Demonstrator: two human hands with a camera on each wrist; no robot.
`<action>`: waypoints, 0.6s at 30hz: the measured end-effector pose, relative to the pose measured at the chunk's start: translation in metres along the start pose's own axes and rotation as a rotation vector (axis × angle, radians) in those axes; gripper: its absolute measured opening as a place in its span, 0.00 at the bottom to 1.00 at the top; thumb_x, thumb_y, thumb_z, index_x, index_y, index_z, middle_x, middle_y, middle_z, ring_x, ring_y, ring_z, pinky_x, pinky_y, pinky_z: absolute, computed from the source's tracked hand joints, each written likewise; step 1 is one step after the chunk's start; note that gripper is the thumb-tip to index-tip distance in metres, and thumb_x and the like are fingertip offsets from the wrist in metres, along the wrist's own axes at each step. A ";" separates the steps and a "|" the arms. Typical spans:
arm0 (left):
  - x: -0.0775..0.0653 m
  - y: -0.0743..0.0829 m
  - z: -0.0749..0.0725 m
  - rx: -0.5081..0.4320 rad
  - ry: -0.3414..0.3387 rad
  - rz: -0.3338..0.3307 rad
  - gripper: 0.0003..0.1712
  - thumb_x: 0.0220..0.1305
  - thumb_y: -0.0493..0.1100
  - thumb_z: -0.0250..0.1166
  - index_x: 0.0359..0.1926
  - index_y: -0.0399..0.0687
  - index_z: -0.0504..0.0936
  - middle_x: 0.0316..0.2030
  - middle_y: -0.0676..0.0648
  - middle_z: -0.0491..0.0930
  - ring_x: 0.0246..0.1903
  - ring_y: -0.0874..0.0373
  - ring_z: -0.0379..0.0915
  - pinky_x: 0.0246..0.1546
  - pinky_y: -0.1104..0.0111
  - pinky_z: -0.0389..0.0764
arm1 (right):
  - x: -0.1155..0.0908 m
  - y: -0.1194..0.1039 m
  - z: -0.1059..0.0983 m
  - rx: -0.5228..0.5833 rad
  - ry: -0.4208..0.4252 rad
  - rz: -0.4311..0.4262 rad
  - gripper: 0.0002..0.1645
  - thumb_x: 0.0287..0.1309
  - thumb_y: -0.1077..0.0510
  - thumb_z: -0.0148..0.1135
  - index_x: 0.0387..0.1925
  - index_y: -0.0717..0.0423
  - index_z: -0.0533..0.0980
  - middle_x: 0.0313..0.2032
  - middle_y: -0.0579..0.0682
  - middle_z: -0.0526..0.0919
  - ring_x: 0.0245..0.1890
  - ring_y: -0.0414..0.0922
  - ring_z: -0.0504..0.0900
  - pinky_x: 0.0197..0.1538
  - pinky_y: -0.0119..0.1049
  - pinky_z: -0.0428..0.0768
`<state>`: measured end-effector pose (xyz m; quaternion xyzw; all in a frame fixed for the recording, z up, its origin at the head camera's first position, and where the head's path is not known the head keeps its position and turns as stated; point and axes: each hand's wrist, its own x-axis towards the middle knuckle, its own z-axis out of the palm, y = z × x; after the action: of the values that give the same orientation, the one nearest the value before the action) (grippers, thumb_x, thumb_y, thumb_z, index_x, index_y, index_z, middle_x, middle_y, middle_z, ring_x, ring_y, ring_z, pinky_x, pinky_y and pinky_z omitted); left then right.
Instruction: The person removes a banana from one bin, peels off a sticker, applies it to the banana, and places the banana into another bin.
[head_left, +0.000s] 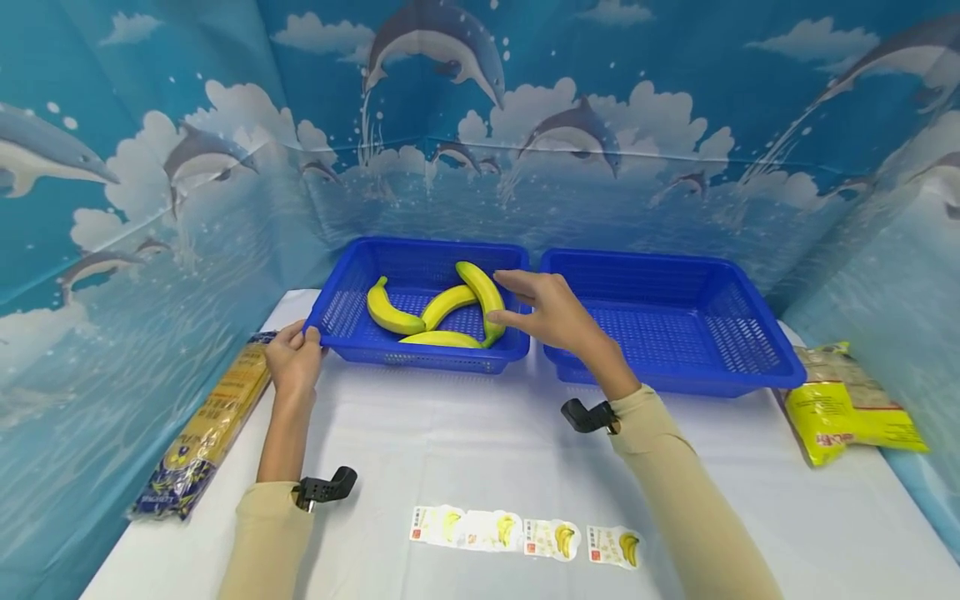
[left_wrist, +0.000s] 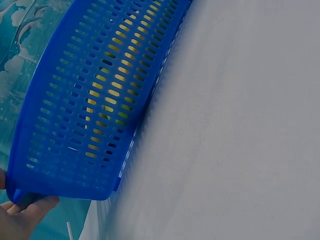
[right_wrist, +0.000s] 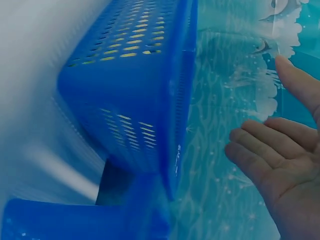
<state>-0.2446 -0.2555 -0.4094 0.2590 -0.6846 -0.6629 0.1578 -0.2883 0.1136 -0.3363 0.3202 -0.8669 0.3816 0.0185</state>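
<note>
My left hand [head_left: 291, 360] grips the front left corner of a blue plastic basket [head_left: 337, 292] by its rim. In the left wrist view its fingers [left_wrist: 42, 207] pinch that corner, and yellow shows through the slots of the basket wall [left_wrist: 55, 175]. Several yellow bananas lie in this basket, among them a curved banana [head_left: 390, 315] at the left and a long banana [head_left: 480, 292] at the right. Over the basket's right rim hovers my right hand [head_left: 553, 310], thumb and fingers spread apart. The right wrist view shows its palm [right_wrist: 285, 175] with nothing held.
A second blue basket [head_left: 675, 383], with nothing in it, stands to the right. A spaghetti packet [head_left: 206, 425] lies along the table's left side, a yellow-and-clear bag [head_left: 840, 408] at the right. Several banana-picture stickers [head_left: 552, 539] lie in front. Dolphin-print curtains [head_left: 480, 200] enclose the white table.
</note>
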 end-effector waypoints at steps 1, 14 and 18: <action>0.000 0.000 0.000 0.003 0.001 -0.003 0.28 0.86 0.42 0.51 0.79 0.35 0.67 0.73 0.34 0.73 0.69 0.46 0.77 0.66 0.61 0.83 | 0.004 0.000 -0.001 -0.015 -0.020 0.012 0.41 0.70 0.53 0.75 0.76 0.66 0.70 0.74 0.64 0.74 0.73 0.58 0.76 0.72 0.50 0.80; 0.000 -0.002 -0.001 0.012 -0.005 0.010 0.28 0.85 0.41 0.52 0.78 0.34 0.67 0.73 0.32 0.74 0.69 0.44 0.77 0.65 0.61 0.83 | 0.057 0.006 -0.004 -0.028 -0.153 0.176 0.44 0.69 0.51 0.75 0.78 0.63 0.68 0.75 0.61 0.73 0.76 0.56 0.72 0.76 0.51 0.75; 0.000 -0.002 0.000 0.012 0.003 0.019 0.27 0.85 0.41 0.52 0.78 0.34 0.68 0.72 0.33 0.74 0.68 0.45 0.77 0.65 0.60 0.83 | 0.071 0.017 -0.002 0.000 -0.159 0.244 0.44 0.69 0.50 0.75 0.78 0.63 0.68 0.75 0.61 0.73 0.76 0.56 0.73 0.76 0.50 0.75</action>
<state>-0.2443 -0.2553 -0.4115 0.2544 -0.6906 -0.6570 0.1637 -0.3546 0.0844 -0.3262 0.2415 -0.8981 0.3545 -0.0968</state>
